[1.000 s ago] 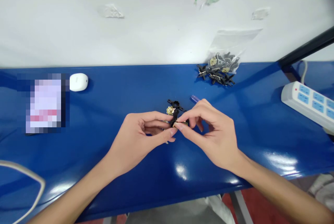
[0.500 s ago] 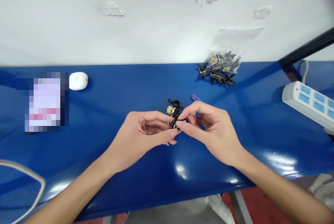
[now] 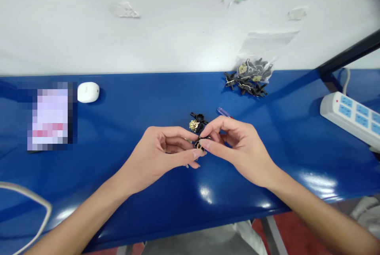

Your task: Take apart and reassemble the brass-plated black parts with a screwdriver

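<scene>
My left hand [image 3: 166, 154] and right hand [image 3: 228, 140] pinch a small black part [image 3: 199, 145] between their fingertips, low over the blue table [image 3: 148, 100]. Beyond them, the clear plastic bag [image 3: 267, 47] holds black and brass-coloured pieces [image 3: 257, 71], with loose black pieces [image 3: 247, 87] just in front.

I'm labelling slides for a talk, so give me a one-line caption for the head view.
Two hands hold a small black part above a blue table.
</scene>
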Action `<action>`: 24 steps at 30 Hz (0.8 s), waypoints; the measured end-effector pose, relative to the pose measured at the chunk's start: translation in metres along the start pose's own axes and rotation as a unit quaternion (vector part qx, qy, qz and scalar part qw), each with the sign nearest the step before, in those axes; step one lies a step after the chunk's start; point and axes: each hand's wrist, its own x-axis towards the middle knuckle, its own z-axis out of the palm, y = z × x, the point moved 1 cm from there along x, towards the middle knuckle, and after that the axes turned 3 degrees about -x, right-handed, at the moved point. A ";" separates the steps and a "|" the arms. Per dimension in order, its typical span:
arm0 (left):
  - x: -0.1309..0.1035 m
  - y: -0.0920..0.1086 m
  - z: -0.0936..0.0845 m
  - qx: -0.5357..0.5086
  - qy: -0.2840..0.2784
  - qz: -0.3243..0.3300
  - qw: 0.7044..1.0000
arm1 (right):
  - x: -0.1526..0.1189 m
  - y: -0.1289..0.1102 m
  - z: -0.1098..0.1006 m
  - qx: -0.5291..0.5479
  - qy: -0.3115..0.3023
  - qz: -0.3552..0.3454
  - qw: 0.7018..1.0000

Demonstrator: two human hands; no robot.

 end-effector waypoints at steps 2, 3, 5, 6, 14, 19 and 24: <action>0.000 0.000 -0.002 0.006 -0.006 0.001 1.000 | 0.000 -0.001 0.000 -0.001 -0.004 -0.005 1.000; 0.000 0.000 -0.002 0.010 -0.009 0.002 1.000 | 0.000 -0.001 0.001 0.000 -0.005 -0.006 1.000; 0.000 0.000 -0.003 0.017 -0.013 0.003 1.000 | 0.000 -0.001 0.001 0.000 -0.007 -0.007 1.000; 0.000 0.000 -0.004 0.020 -0.015 0.003 1.000 | 0.000 -0.002 0.002 0.000 -0.007 -0.009 1.000; 0.002 0.002 -0.002 0.032 -0.024 -0.004 0.999 | 0.000 -0.005 0.002 -0.009 -0.009 -0.019 1.000; 0.002 0.003 -0.001 0.026 -0.023 -0.016 0.999 | 0.000 -0.007 0.003 -0.013 -0.003 -0.014 1.000; 0.001 0.004 0.000 0.009 -0.016 -0.031 0.999 | -0.001 -0.006 0.002 -0.016 0.002 -0.020 1.000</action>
